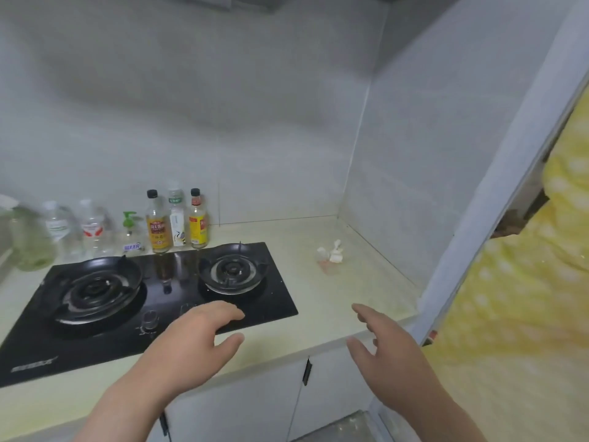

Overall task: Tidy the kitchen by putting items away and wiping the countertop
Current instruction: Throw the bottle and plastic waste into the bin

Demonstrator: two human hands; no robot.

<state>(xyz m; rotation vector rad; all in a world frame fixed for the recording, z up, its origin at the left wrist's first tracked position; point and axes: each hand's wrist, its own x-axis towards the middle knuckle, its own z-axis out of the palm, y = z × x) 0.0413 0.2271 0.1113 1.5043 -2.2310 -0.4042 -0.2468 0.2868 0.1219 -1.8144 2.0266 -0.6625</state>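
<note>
A pale countertop (318,301) runs into the corner of a tiled wall. On it, right of the stove, lies a small clump of crumpled white tissue (331,252) on a faint reddish stain (328,267). My left hand (194,342) hovers over the stove's front right edge, fingers apart, holding nothing. My right hand (385,349) hangs over the counter's front edge, fingers spread and empty. Both hands are well short of the tissue.
A black two-burner gas stove (153,298) fills the left of the counter. Behind it stand several bottles: sauce bottles (157,223), a green pump bottle (130,231) and clear bottles (57,228). White cabinet doors (255,406) sit below. A yellow dotted curtain (522,314) hangs at right.
</note>
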